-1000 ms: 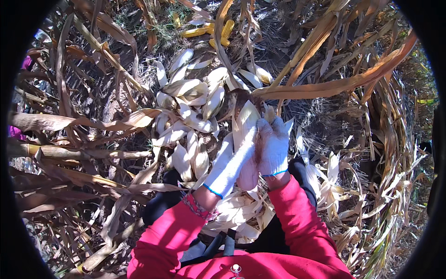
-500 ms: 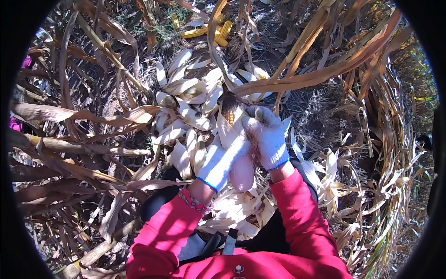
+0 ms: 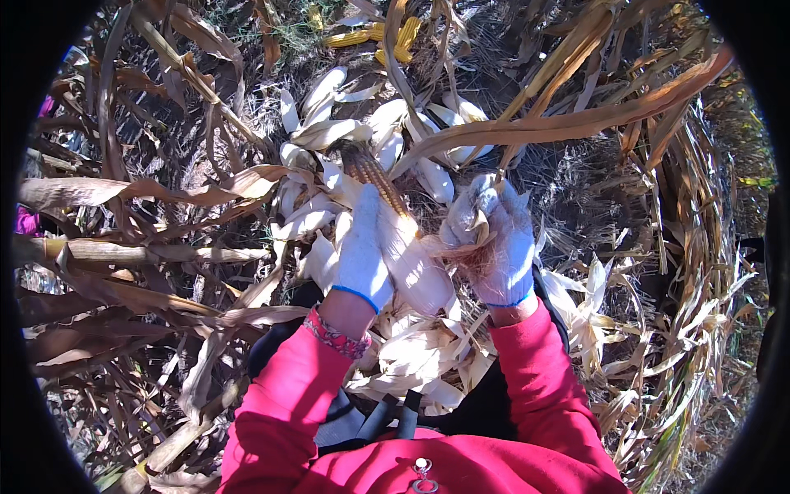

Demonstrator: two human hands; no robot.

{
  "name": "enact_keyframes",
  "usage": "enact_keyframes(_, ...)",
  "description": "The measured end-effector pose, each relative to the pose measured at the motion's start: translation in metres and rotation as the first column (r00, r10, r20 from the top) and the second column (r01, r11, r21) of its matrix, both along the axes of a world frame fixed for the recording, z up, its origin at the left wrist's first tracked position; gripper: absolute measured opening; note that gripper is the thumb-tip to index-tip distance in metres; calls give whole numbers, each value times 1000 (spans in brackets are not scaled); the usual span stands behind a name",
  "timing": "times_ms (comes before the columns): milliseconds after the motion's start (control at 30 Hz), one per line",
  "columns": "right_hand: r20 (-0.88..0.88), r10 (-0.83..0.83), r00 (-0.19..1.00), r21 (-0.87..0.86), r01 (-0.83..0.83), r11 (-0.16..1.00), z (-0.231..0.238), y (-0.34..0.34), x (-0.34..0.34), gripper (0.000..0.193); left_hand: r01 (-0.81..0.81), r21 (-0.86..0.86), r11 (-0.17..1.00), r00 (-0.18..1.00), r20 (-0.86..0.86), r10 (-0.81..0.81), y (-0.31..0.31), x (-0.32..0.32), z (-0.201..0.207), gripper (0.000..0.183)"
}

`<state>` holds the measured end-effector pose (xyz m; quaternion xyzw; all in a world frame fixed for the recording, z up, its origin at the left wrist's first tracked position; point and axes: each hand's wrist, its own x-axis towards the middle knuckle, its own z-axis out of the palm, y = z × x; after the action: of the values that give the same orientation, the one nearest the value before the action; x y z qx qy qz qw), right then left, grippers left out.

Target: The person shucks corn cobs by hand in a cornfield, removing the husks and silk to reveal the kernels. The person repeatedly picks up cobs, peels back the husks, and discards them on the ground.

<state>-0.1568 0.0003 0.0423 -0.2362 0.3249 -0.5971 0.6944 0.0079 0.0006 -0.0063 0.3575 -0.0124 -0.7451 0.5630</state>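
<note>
My left hand [image 3: 364, 257], in a white glove with a blue cuff edge, closes along the left side of an ear of corn [image 3: 380, 183]. Yellow-orange kernels show on the ear's upper part, with dark silk at the tip. Pale husk [image 3: 421, 278] still wraps the lower part. To the right, my right hand [image 3: 504, 251], gloved the same way, is closed on a peeled-back piece of husk [image 3: 471, 250], with brownish silk hanging by it. That husk piece seems to join the ear's side; the exact join is hard to see.
Bare yellow cobs [image 3: 403, 39] lie on the ground at the far side. Pale loose husks [image 3: 325, 132] are scattered beyond my hands, and more husks [image 3: 415, 354] lie between my legs. A long dry leaf [image 3: 568, 128] crosses from the right; dry stalks [image 3: 156, 253] reach in from the left.
The ear now leans left, with far more kernels bared. My right hand has moved right, away from it, with the husk. My left hand has shifted slightly left and forward.
</note>
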Motion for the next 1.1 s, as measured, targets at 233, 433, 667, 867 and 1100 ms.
enact_keyframes(233,-546,516,660,215,-485,848,13,39,-22,9,-123,-37,992,955,267,128,-23,45,23,48)
enact_keyframes(433,-166,643,748,361,-561,745,-12,58,-32,19,-157,-49,986,941,294,164,-28,69,-11,54)
enact_keyframes(667,-837,339,429,130,-447,885,-42,52,-19,68,133,-154,979,901,431,-55,-14,36,-8,60)
enact_keyframes(867,-33,669,742,459,-583,670,-69,77,29,14,225,-171,959,966,167,-197,-9,13,-20,43)
enact_keyframes(1100,-884,231,407,5,-485,875,-145,78,33,26,351,53,935,449,866,-218,5,-14,1,68)
